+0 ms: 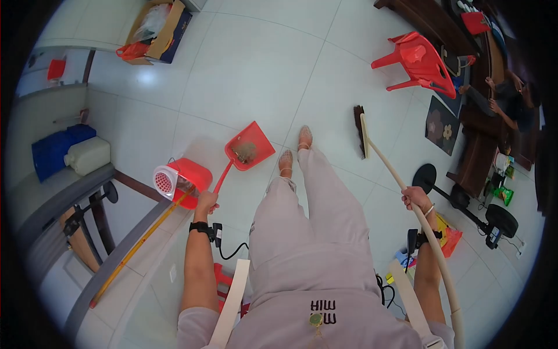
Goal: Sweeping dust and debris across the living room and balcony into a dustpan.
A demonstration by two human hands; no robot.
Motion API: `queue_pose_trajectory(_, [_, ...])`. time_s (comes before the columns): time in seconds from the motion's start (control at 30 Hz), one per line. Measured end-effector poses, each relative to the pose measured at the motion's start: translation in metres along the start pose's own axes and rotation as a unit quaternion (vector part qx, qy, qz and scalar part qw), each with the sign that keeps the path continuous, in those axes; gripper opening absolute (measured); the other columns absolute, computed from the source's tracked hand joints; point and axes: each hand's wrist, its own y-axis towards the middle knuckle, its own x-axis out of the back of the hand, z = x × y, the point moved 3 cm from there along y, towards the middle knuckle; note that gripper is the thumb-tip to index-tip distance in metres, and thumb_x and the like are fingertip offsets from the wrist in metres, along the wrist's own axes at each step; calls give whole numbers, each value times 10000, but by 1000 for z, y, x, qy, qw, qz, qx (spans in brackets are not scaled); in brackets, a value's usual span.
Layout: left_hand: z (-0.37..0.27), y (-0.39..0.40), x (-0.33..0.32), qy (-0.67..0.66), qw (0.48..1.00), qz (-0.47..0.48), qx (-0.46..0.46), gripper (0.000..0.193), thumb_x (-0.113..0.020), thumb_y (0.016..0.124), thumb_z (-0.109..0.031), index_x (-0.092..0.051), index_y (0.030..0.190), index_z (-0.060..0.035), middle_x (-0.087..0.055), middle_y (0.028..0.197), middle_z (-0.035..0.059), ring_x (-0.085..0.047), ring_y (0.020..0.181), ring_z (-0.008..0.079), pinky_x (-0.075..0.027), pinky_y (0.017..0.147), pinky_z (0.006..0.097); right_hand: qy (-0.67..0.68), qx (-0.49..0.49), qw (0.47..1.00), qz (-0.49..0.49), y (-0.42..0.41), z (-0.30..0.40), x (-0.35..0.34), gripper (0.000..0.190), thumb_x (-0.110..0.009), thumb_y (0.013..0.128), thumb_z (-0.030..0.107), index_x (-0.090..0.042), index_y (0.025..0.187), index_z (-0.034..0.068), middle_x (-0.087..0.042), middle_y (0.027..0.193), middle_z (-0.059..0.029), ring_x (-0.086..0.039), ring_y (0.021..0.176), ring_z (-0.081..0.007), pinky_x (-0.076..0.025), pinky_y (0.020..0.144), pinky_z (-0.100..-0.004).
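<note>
My left hand (pixel 206 203) grips the handle of a red plastic dustpan (pixel 260 146). A small heap of grey dust and debris (pixel 245 152) lies in the pan, which is on or just above the tiled floor. My right hand (pixel 416 197) is closed around the long beige handle of a broom (pixel 386 161). The broom's dark bristle head (pixel 360 131) is at or near the floor, right of my feet and well apart from the dustpan. Beside my left hand stands a red mop bucket (pixel 196 170) with a white wringer; a yellow pole (pixel 139 244) leans from it.
A red plastic chair (pixel 418 63) stands at the upper right, near dark wooden furniture and a seated person (pixel 510 102). A black pedestal fan (pixel 464 209) is at the right. A cardboard box (pixel 163 32) with bags sits at the upper left. A dark floor mat (pixel 441 126) lies right.
</note>
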Motion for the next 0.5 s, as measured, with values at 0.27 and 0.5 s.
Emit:
queue_pose_trajectory(0.27, [3, -3, -14, 1, 1000, 17, -6, 231, -396, 737, -65, -495, 882, 85, -552, 578, 162, -455, 374, 165, -332, 322, 310, -16, 26, 999, -33, 3, -27, -27, 109, -529, 767, 91, -481, 714, 9, -474, 578, -43, -442, 408, -85, -366, 316, -234])
queue_pose_trajectory(0.5, [1, 2, -12, -23, 999, 22, -5, 253, -380, 754, -77, -499, 917, 74, -557, 592, 171, -424, 364, 140, -326, 322, 304, -26, 41, 998, -35, -1, -32, -41, 97, -527, 766, 88, -486, 728, 9, -475, 555, -44, -448, 390, -98, -384, 306, -247])
